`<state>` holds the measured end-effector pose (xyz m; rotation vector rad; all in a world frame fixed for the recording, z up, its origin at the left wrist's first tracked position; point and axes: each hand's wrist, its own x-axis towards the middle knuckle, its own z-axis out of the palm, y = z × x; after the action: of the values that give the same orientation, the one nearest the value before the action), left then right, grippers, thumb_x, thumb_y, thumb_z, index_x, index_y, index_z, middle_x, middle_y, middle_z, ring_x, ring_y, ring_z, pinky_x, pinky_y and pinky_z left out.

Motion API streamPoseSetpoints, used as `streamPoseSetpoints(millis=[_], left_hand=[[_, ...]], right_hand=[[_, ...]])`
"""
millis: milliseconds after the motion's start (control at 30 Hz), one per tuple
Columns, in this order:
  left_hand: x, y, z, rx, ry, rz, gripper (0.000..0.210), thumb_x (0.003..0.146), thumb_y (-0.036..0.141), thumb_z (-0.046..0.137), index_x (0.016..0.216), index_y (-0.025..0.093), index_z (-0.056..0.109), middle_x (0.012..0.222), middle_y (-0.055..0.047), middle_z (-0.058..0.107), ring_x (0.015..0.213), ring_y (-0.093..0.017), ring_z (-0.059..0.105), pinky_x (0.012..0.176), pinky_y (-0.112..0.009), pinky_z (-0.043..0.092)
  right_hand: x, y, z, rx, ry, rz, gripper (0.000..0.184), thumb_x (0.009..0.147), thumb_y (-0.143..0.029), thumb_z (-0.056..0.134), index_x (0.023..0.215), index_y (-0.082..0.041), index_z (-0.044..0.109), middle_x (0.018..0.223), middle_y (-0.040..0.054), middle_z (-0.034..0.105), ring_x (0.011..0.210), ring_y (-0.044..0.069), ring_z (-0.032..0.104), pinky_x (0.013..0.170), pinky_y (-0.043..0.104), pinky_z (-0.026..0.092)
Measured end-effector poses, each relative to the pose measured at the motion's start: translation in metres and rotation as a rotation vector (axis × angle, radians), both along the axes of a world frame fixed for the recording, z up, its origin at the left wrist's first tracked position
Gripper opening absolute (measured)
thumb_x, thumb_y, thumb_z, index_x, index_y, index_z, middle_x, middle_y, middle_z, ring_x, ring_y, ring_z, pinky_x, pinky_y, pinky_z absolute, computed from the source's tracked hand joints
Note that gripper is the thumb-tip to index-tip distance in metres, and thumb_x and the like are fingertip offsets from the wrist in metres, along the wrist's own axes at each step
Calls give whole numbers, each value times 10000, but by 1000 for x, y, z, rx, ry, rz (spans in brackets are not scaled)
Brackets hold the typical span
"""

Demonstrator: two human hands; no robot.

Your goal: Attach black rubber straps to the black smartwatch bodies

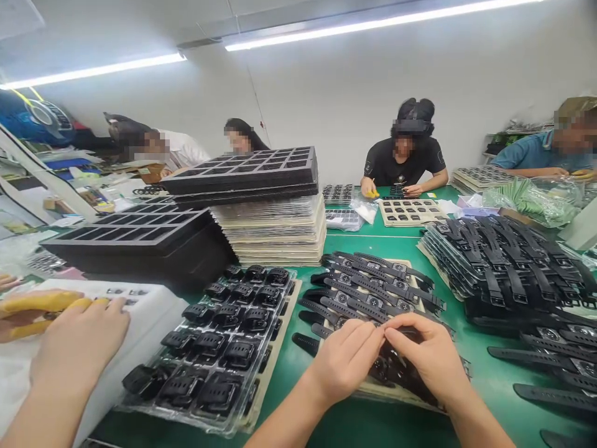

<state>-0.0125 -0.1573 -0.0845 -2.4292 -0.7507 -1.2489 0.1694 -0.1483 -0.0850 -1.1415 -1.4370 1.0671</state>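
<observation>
My left hand (345, 361) and my right hand (426, 354) meet at the fingertips over a tray of smartwatches. The fingers of both are bent and pinched together; whatever they hold is too small or too hidden to make out. Beneath them, rows of black smartwatches (368, 286) lie face down with straps spread and round sensors showing, on a cream tray (403, 264). Part of the nearest row is covered by my hands. To the left, a clear plastic tray (228, 426) holds several watches with curled straps (224, 314).
Black foam trays (140, 239) and a tall stack of trays (275, 233) stand behind left. More watches on stacked trays (508, 255) fill the right. A co-worker's hand (81, 342) rests by white foam (153, 311) at left. Another person (405, 155) sits opposite at the green table (349, 239).
</observation>
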Motion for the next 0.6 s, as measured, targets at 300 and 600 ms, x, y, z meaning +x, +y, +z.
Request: streamPoseSetpoints(millis=[300, 600], left_hand=[[-49, -32, -8, -156, -410, 250, 196, 973, 82, 527, 1017, 194, 681, 881, -62, 755, 830, -197, 706, 766, -332, 594], [-71, -65, -37, -238, -525, 303, 204, 948, 68, 536, 944, 188, 700, 827, -49, 739, 765, -183, 709, 687, -291, 597]], right_hand=[[-7, -3, -4, 176, -118, -90, 187, 854, -419, 761, 901, -239, 788, 1046, 88, 797, 997, 296, 742, 925, 434, 595], [-86, -11, -18, 460, -530, 425, 208, 882, -65, 708, 968, -244, 768, 1048, 51, 785, 993, 221, 738, 907, 342, 604]])
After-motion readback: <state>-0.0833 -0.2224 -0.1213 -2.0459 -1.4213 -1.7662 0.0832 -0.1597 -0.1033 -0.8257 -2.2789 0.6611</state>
